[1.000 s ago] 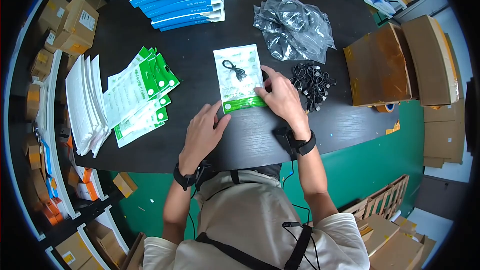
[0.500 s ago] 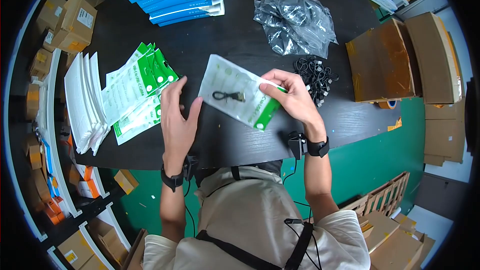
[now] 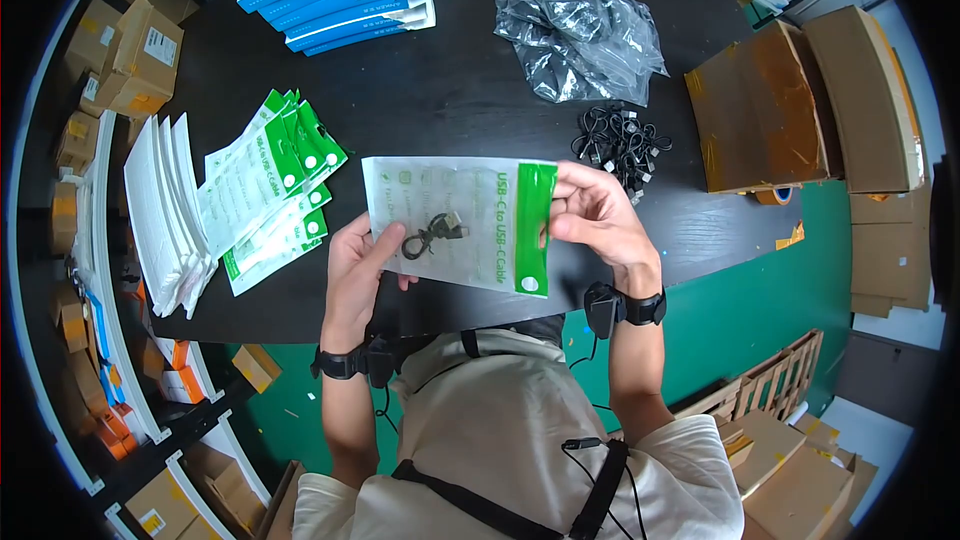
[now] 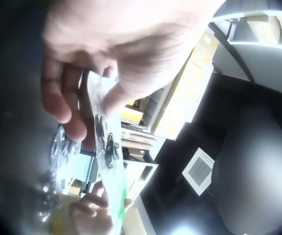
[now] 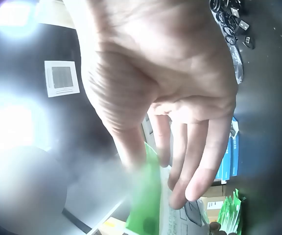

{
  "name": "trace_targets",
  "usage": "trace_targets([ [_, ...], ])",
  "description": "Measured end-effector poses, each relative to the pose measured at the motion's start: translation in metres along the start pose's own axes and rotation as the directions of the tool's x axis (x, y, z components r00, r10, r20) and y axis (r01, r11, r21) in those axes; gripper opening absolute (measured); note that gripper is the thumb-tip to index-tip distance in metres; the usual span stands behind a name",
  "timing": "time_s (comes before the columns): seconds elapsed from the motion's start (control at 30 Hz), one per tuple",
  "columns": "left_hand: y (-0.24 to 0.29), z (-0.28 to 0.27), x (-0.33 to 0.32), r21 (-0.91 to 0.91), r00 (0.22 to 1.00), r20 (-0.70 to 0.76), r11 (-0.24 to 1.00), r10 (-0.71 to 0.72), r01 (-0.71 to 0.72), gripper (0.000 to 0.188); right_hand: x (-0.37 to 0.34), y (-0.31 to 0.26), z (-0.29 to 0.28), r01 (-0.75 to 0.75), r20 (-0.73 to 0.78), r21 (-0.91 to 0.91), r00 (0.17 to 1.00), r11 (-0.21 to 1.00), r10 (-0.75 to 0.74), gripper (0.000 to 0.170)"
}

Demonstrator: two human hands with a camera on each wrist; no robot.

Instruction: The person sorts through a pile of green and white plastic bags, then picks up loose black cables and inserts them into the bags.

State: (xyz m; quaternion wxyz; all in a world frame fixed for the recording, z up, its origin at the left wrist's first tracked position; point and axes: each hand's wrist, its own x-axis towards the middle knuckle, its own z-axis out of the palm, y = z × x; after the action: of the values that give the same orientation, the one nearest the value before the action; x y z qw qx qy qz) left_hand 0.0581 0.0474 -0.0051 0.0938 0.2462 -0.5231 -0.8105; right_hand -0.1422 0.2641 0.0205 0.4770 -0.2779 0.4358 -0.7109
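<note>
A clear pouch with a green header (image 3: 470, 240), printed "USB-C to USB-C Cable", is held up in front of the body. Inside it a short black cable (image 3: 428, 238) lies coiled, its metal plug showing. My left hand (image 3: 354, 265) pinches the pouch's left edge, thumb on the face and fingers behind. At the green end my right hand (image 3: 600, 215) pinches the edge between thumb and fingers. The left wrist view shows the pouch (image 4: 107, 142) nearly edge-on, running from one hand to the other.
Filled green-headed pouches (image 3: 270, 180) lie at left beside white padded mailers (image 3: 165, 210). Blue boxes (image 3: 345, 0) are stacked at the back. Clear plastic bags (image 3: 580, 35) and a heap of black cables (image 3: 620, 145) lie right of centre, near a cardboard box (image 3: 755, 115).
The pouch has come up off the table and turned so its green end points right. My left hand left its edge, then took hold of the opposite end.
</note>
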Motion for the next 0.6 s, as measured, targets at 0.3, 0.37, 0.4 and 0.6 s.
trace_targets([
  [0.3,-0.001,-0.001,-0.002,-0.054,1.0,0.017,0.998,-0.026,0.027,0.02,0.002,0.022,0.006,0.009,-0.039,0.149,0.999,0.989,-0.003,0.067],
  [0.37,-0.001,0.0,-0.002,-0.069,0.999,0.016,0.997,-0.038,0.039,0.02,0.004,0.027,0.008,0.045,-0.036,0.172,0.999,0.984,-0.039,0.069],
  [0.4,-0.001,0.001,-0.002,-0.077,0.999,0.016,0.996,-0.045,0.046,0.02,0.004,0.028,0.008,0.063,-0.036,0.183,0.998,0.981,-0.057,0.071],
  [0.6,0.0,-0.002,-0.002,-0.074,1.0,0.007,0.997,-0.03,0.03,0.02,0.004,0.036,0.005,0.074,-0.037,0.197,0.997,0.978,-0.068,0.056],
])
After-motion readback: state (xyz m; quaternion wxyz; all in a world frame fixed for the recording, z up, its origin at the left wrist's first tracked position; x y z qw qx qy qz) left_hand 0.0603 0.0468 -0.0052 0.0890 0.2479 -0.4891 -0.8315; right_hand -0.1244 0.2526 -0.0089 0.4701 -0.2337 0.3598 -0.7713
